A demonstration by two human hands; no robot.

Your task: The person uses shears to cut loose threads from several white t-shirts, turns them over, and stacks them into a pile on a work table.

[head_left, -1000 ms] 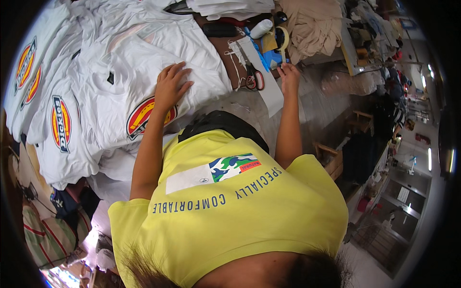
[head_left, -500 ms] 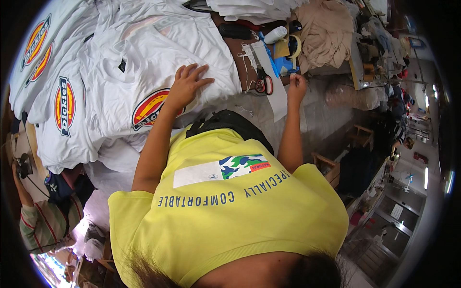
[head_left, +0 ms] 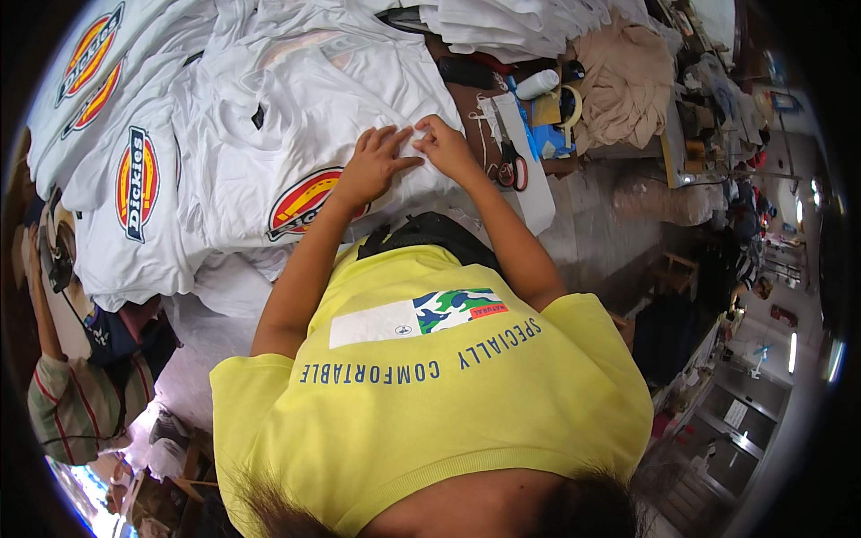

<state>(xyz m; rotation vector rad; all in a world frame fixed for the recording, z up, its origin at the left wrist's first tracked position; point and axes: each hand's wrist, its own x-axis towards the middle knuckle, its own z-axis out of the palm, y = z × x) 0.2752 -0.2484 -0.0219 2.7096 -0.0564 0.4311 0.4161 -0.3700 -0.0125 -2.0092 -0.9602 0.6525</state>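
Note:
A white T-shirt (head_left: 305, 117) with a red, yellow and black printed badge lies spread in front of me, on a heap of similar white shirts. My left hand (head_left: 377, 169) rests open on it, palm down, fingers stretched over the fabric beside the badge (head_left: 300, 202). Close to its fingertips, near the shirt's right edge, is my right hand (head_left: 447, 151). Its thumb and fingers are pinched together at the cloth; whatever they hold is too small to make out. Scissors (head_left: 514, 172) with black and red handles lie just right of the right hand.
Right of the shirts lie a white bottle (head_left: 538, 84), a tape roll (head_left: 571, 106), a blue plastic piece (head_left: 550, 142) and a beige cloth pile (head_left: 623, 81). More printed white shirts (head_left: 99, 179) cover the left side. A co-worker's striped sleeve (head_left: 54, 394) shows at lower left.
My right hand has moved left from beside the tape and blue piece onto the shirt, next to my left hand. The left hand stays spread on the cloth. The view has shifted slightly.

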